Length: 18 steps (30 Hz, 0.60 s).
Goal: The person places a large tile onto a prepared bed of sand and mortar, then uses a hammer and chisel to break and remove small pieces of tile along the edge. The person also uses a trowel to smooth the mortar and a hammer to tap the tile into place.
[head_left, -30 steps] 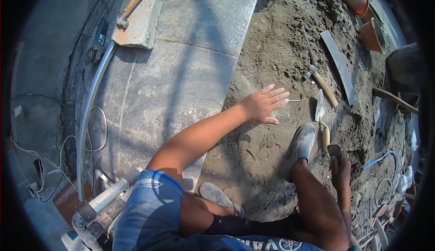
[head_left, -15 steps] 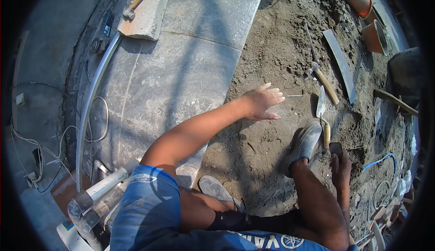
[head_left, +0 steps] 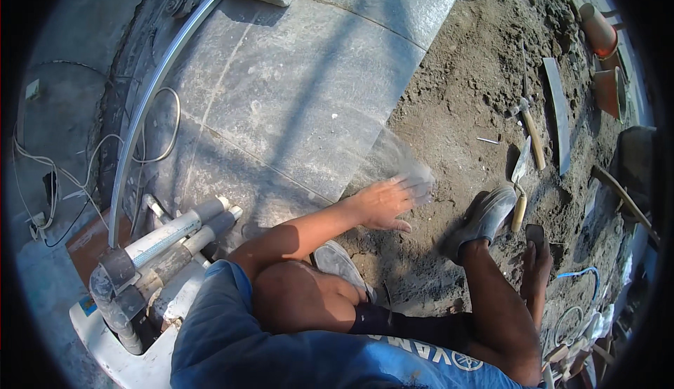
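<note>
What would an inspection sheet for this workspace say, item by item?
Surface: grey slabs border bare, lumpy sand.
Work things: a small dark block in the right hand; a trowel lies on the sand.
Clutter: a hammer, a thin rod and a flat grey strip lie beyond the trowel.
Hands: left hand open, palm down and low over the sand, fingertips blurred; contact cannot be told. Right hand closed around the block.
Cables: a pale cable loops at the left.
Surroundings: buckets at upper right; pale pipes at lower left.
</note>
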Tool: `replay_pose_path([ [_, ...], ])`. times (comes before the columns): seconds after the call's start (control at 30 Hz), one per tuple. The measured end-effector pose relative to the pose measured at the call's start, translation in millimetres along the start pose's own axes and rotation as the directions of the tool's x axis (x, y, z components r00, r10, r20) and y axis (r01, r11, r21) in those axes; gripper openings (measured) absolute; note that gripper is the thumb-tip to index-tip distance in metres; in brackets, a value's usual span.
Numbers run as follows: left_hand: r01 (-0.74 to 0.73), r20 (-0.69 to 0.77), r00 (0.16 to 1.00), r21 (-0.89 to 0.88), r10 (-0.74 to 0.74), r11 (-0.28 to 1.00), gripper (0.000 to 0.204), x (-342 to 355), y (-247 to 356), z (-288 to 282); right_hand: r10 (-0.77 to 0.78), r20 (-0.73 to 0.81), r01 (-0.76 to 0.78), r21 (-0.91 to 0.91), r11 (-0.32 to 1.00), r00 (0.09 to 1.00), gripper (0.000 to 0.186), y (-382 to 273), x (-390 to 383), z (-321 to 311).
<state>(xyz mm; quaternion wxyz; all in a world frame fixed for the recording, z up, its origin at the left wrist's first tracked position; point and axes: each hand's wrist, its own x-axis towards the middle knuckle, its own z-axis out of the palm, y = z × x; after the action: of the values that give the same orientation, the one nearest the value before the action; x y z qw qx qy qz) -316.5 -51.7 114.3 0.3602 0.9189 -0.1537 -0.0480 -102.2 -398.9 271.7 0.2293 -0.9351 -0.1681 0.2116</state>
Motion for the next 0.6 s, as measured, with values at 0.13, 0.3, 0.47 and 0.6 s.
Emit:
replay_pose_path([
  [0.13,0.199,-0.241,0.958,0.171,-0.155,0.965,0.082,-2.1,4.6,-14.3,-0.024,-0.003,0.024,-0.093,0.995,1.0,0.024,4.4,6.4,-8.1],
  [0.3,0.958,-0.768,0.261,0.281,-0.585,0.06,0.091,-135.6,-148.6,-73.4,-0.012,0.034,0.013,-0.018,1.0,0.999,0.025,9.0,8.3,5.1],
  [0.47,0.249,0.27,0.944,-0.216,-0.188,0.944,0.078,-19.8,4.5,-4.1,0.037,0.087,-0.034,-0.038,0.999,0.995,0.021,-5.9,7.6,6.0],
  [0.6,-0.013,-0.21,0.977,-0.187,-0.027,0.982,0.074,-30.9,19.9,9.1,0.093,0.192,-0.113,0.098,0.989,0.977,0.038,-35.5,20.8,15.2],
])
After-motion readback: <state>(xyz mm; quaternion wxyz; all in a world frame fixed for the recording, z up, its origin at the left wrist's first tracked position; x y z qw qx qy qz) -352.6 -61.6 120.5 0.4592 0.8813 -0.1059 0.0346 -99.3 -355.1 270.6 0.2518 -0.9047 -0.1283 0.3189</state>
